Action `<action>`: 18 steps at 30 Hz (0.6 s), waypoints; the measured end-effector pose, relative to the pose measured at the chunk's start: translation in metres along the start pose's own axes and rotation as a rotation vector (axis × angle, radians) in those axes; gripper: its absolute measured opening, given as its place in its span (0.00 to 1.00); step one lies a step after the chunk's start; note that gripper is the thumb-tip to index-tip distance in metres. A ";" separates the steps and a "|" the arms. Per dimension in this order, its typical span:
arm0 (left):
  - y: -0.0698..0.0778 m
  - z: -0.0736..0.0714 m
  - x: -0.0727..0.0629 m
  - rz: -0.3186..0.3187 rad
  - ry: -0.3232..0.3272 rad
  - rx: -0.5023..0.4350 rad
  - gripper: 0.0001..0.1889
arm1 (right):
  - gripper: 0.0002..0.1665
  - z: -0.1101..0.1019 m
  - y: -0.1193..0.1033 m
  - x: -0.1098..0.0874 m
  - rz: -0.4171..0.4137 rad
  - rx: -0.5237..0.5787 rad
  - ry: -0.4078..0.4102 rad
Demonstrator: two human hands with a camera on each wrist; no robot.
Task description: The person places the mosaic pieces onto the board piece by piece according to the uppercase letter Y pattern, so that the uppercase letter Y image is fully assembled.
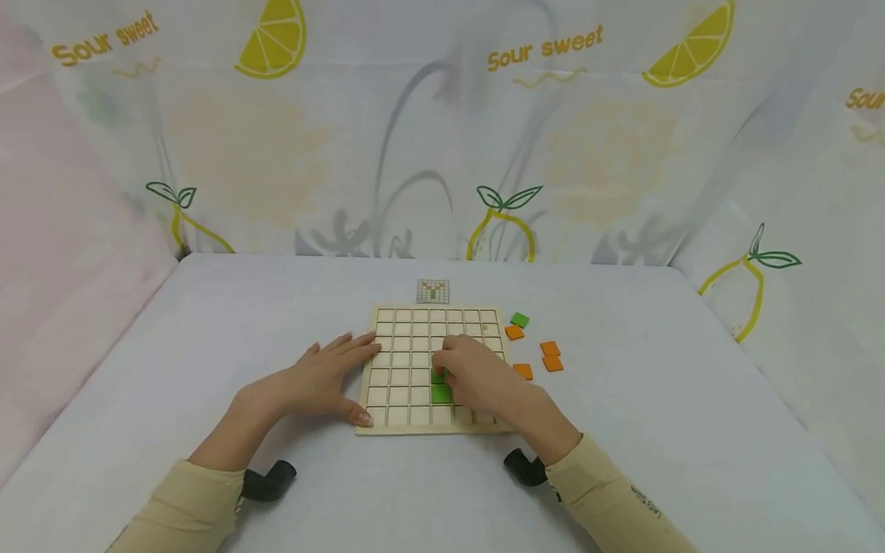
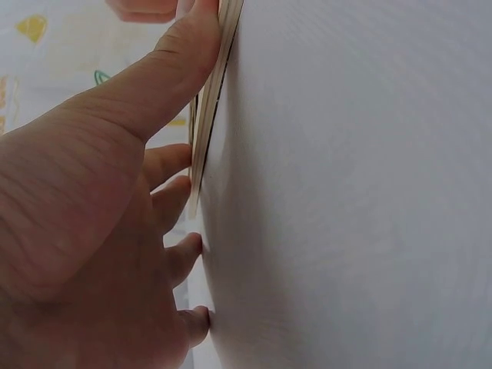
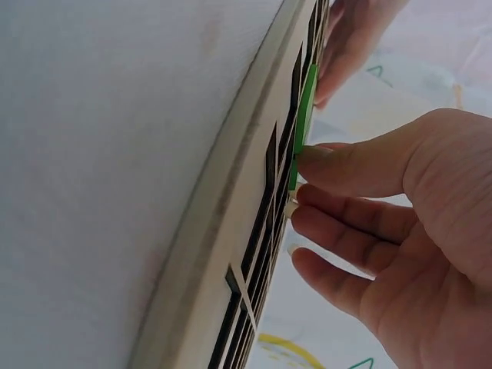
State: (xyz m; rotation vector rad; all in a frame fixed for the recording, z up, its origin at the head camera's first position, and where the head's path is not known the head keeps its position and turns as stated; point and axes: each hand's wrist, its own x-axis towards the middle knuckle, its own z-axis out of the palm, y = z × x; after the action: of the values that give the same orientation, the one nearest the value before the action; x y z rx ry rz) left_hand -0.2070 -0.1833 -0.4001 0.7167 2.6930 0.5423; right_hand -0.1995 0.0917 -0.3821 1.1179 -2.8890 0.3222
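Note:
A square wooden grid board (image 1: 396,396) lies on the white table. My left hand (image 1: 313,385) rests at its left side, fingers spread, the thumb at the near left corner. In the left wrist view the thumb (image 2: 165,81) lies along the board's edge (image 2: 206,138). Over the middle of the grid, my right hand (image 1: 485,379) pinches a green square tile (image 1: 438,376), partly hidden by its fingers. Just nearer sits another green tile (image 1: 440,393) in a cell. From the right wrist, the thumb (image 3: 361,163) is right at the green pieces (image 3: 306,115).
Right of the board lie a loose green tile (image 1: 520,320) and several orange tiles (image 1: 551,349). A small printed pattern card (image 1: 432,291) lies beyond the far edge. A lemon-printed curtain (image 1: 435,126) hangs behind the table.

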 end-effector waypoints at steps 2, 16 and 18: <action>0.000 0.000 0.000 -0.002 0.000 -0.001 0.59 | 0.07 -0.001 0.000 0.000 0.002 0.018 -0.007; 0.000 0.000 -0.001 0.001 0.002 0.001 0.60 | 0.10 -0.006 0.024 -0.003 0.154 0.123 -0.077; 0.001 -0.001 -0.001 0.001 0.002 0.003 0.60 | 0.12 -0.007 0.029 -0.003 0.164 0.143 -0.057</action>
State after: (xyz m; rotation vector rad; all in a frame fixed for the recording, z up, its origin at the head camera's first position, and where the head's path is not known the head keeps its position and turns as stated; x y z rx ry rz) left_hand -0.2060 -0.1833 -0.3989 0.7188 2.6957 0.5402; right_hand -0.2168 0.1160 -0.3805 0.9222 -3.0575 0.5183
